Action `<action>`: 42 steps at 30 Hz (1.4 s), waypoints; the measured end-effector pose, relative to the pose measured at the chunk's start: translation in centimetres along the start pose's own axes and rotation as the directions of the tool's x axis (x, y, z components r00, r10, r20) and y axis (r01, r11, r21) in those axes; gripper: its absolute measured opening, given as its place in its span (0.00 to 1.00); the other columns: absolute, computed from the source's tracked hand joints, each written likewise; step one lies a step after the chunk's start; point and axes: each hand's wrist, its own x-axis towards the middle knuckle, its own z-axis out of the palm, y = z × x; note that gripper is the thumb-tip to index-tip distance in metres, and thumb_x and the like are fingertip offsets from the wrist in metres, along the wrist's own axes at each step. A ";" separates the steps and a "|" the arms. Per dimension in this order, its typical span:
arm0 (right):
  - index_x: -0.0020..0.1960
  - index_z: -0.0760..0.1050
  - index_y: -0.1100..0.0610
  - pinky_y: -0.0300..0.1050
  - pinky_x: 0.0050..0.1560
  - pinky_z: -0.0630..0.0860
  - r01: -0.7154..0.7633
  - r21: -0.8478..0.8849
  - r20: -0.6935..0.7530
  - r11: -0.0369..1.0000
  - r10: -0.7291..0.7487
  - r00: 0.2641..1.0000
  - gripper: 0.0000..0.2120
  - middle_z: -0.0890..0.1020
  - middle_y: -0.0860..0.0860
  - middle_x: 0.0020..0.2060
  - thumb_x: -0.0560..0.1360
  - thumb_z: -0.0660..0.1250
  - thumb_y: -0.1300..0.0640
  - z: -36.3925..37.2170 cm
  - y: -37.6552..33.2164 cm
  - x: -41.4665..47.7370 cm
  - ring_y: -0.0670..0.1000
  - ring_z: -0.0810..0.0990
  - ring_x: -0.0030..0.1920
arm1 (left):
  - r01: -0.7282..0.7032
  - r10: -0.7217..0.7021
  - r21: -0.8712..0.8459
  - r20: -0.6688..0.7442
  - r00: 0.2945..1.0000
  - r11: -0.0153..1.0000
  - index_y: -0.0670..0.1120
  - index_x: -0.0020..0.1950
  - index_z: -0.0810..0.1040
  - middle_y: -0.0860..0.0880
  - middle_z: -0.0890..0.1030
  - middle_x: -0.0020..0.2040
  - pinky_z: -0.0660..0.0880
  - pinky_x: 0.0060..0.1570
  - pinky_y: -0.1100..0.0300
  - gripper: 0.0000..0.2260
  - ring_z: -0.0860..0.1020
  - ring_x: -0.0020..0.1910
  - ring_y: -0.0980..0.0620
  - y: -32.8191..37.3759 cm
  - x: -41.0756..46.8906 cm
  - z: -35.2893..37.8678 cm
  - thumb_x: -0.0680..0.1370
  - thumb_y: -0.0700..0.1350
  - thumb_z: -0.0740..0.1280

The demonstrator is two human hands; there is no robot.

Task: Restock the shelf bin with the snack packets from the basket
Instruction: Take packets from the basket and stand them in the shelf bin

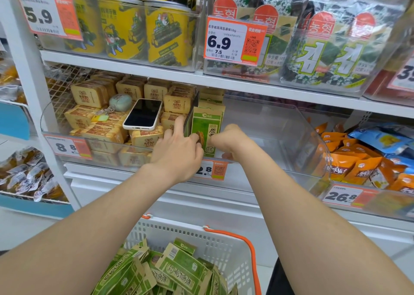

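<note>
A row of green snack packets (207, 127) stands upright at the left end of a clear shelf bin (313, 135), against a dark divider (190, 115). My left hand (177, 154) grips the front packet's lower left edge, with its index finger stretched up along the divider. My right hand (226, 141) reaches over the bin's front wall and pinches the same packet's right edge with curled fingers. The rest of the bin to the right holds nothing. Below, a white basket (237, 247) with orange handles holds several more green packets (177, 270) in a loose heap.
A phone (143, 114) and a pale green key pouch (120, 102) lie on the brown packets (105, 135) in the left bin. Orange and blue packets (358, 167) fill the right bin. Yellow cans (168, 36) and seaweed packs (324, 48) stand on the shelf above.
</note>
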 end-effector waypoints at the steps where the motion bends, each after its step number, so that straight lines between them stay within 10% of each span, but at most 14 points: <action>1: 0.49 0.75 0.57 0.50 0.50 0.81 0.038 -0.032 -0.053 0.999 -0.040 0.998 0.08 0.81 0.56 0.51 0.79 0.69 0.53 0.0 0.0 -0.4 0.55 0.80 0.48 | 0.004 -0.004 -0.008 -0.028 1.000 1.000 0.48 0.65 0.77 0.42 0.57 0.78 0.73 0.62 0.41 0.17 0.72 0.64 0.34 0.1 -0.2 0.0 0.86 0.54 0.54; 6: 0.60 0.72 0.60 0.55 0.56 0.74 0.195 -0.304 -0.304 0.933 -0.289 0.908 0.11 0.80 0.61 0.57 0.81 0.60 0.55 0.7 0.2 -3.7 0.66 0.77 0.59 | -0.082 0.104 0.081 -0.325 0.940 0.993 0.43 0.59 0.78 0.38 0.67 0.73 0.72 0.60 0.40 0.12 0.68 0.65 0.35 0.5 -1.8 -0.9 0.82 0.49 0.61; 11: 0.54 0.70 0.54 0.54 0.50 0.71 0.543 -0.350 -0.374 0.763 -0.645 0.666 0.07 0.79 0.52 0.48 0.77 0.57 0.58 2.1 1.6 -8.8 0.59 0.75 0.51 | -0.188 0.209 0.089 -0.414 0.886 0.978 0.44 0.46 0.73 0.42 0.69 0.51 0.68 0.44 0.48 0.06 0.67 0.49 0.42 0.4 -4.2 -1.8 0.75 0.45 0.65; 17: 0.50 0.73 0.54 0.52 0.37 0.70 0.549 -0.430 -0.189 0.717 -0.666 0.722 0.05 0.83 0.55 0.42 0.78 0.59 0.56 4.8 5.7 -14.1 0.62 0.78 0.42 | -0.217 0.221 -0.064 0.061 0.973 0.974 0.47 0.49 0.77 0.45 0.79 0.49 0.75 0.42 0.48 0.08 0.78 0.50 0.39 0.2 -8.6 0.1 0.77 0.50 0.62; 23: 0.56 0.76 0.56 0.49 0.40 0.69 0.508 -0.701 0.247 0.500 -0.498 0.831 0.09 0.83 0.58 0.50 0.80 0.60 0.56 9.5 11.4 -16.3 0.63 0.83 0.50 | -0.273 0.121 0.154 0.622 0.773 0.950 0.48 0.59 0.80 0.45 0.82 0.58 0.77 0.50 0.50 0.10 0.82 0.57 0.40 0.5 -14.5 5.4 0.82 0.49 0.63; 31: 0.50 0.78 0.57 0.49 0.36 0.75 0.695 -0.664 0.659 0.278 -0.223 0.719 0.05 0.75 0.51 0.38 0.78 0.65 0.64 14.6 17.5 -18.5 0.57 0.81 0.42 | -0.382 -0.015 0.195 0.904 0.427 0.904 0.43 0.62 0.79 0.49 0.78 0.48 0.81 0.49 0.50 0.12 0.80 0.47 0.46 -2.4 -20.8 11.2 0.82 0.34 0.63; 37: 0.50 0.68 0.59 0.46 0.29 0.69 0.711 -0.650 0.726 0.269 -0.057 0.685 0.07 0.72 0.51 0.38 0.78 0.65 0.67 17.4 19.4 -18.7 0.56 0.77 0.40 | -0.331 -0.008 0.087 0.972 0.234 0.940 0.47 0.82 0.66 0.45 0.76 0.73 0.82 0.56 0.52 0.32 0.80 0.63 0.43 -3.4 -24.4 14.3 0.79 0.31 0.66; 42: 0.53 0.77 0.59 0.45 0.29 0.70 0.734 -0.636 0.752 0.239 -0.024 0.659 0.03 0.76 0.52 0.40 0.80 0.66 0.61 18.5 19.5 -18.1 0.53 0.77 0.38 | -0.341 0.008 0.080 0.968 0.249 0.937 0.41 0.79 0.67 0.42 0.79 0.67 0.81 0.56 0.52 0.28 0.81 0.59 0.42 -3.4 -25.6 15.3 0.80 0.38 0.70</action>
